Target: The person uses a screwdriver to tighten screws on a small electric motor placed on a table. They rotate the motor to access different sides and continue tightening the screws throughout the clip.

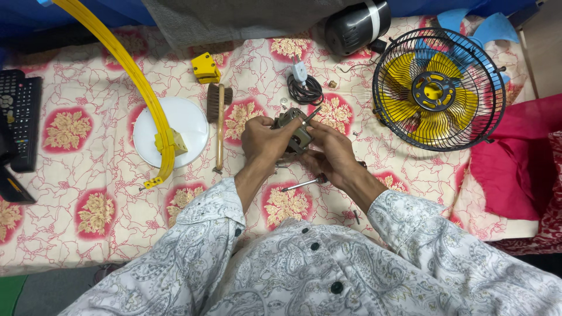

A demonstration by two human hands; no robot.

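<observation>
You're gripping a small motor [294,130], grey metal w/ a thin shaft poking up-right, at frame centre above the floral cloth [88,175]. Your left hand [264,140] is clamping its left side, fingers curled, wrist bent inward. Your right hand [329,151] is closing on the right side, thumb on top. A slim metal screwdriver [301,185] is lying just below the hands. Upper right: round black wire fan guard [439,88] w/ yellow blades. Left: smooth white disc [184,126], curved yellow bar [132,76], wooden brush [219,117].
</observation>
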